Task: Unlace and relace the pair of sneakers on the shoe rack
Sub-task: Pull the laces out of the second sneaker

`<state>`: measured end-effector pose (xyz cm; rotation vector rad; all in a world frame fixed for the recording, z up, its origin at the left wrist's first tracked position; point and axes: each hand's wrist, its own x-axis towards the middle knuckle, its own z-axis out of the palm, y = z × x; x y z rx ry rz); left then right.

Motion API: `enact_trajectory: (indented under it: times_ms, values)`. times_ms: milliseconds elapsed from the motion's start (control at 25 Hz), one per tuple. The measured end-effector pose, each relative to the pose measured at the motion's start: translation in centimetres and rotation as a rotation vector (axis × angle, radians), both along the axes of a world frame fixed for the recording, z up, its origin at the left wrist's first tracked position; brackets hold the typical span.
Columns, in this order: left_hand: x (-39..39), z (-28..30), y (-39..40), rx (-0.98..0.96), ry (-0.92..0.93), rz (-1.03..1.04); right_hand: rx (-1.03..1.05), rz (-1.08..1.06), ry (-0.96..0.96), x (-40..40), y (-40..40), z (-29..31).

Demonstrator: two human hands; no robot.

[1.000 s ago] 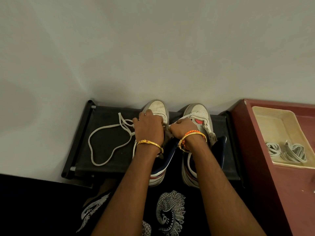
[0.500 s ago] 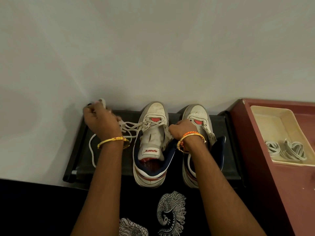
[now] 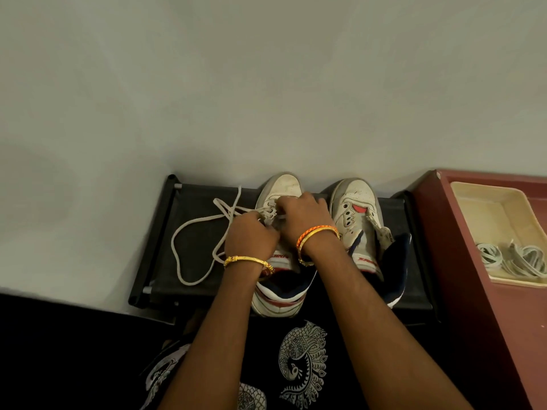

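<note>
- Left sneaker (image 3: 278, 285): stands on the shoe rack (image 3: 195, 232), toe to the wall, heel toward you. White upper with a navy collar. Likely light, and the sole looks stiff enough to stay put while you pull. Both your hands are over its eyelet rows, so steady it there rather than at the soft collar.
- Lace (image 3: 192, 232): pale, flat, limp cord. Some of it is threaded near the toe; the slack lies in loose loops on the rack to the left of the sneaker. It will sag and tangle, not push, so feed it by its tip. The tip's whereabouts cannot be made out.
- Left hand (image 3: 251, 238): fingers curled down at the left eyelet row, where the lace leaves the sneaker. It appears to pinch the lace, though the fingertips are hidden.
- Right hand (image 3: 305, 214): fingers bent over the forward eyelets. Whether it holds the lace or only presses the upper cannot be told.
- Right sneaker (image 3: 364, 232): just beside the first, on the same rack. No lace shows in it and its tongue is thrown open. The flaps are floppy; take it by the sole or heel.
- Tray (image 3: 473, 208): cream, on the red cabinet (image 3: 473, 321) well to the right. It holds bundled spare laces (image 3: 515, 258), soft and prone to snarl.
- Judgement: one sneaker is partly laced, the other bare.
</note>
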<state>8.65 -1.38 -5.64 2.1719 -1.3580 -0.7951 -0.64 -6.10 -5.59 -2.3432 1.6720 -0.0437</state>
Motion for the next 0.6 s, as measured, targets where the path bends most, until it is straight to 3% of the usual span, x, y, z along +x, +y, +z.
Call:
enact_trajectory:
  times_ms: [120, 240, 400, 480, 560, 600]
  values:
    - [-0.3, -0.2, -0.2, 0.006, 0.060, 0.047, 0.064, -0.107, 0.005, 0.4, -0.6, -1.0]
    - [-0.8, -0.1, 0.1, -0.052, 0.182, 0.242, 0.119, -0.185, -0.125, 1.3, -1.2, -1.8]
    - [-0.6, -0.5, 0.1, -0.157, 0.328, 0.444, 0.113, -0.444, -0.622, 0.0, -1.3, -1.1]
    - [-0.7, -0.6, -0.1, -0.154, 0.366, 0.494, 0.138, -0.786, -0.947, -1.5, -1.9, -0.8]
    - [-0.8, -0.6, -0.2, -0.137, 0.373, 0.495, 0.347, -1.125, -1.314, -2.8, -2.3, -1.2]
    - [-0.7, -0.6, -0.1, -0.135, 0.376, 0.478, 0.421, -1.203, -1.389, -3.1, -2.5, -1.5]
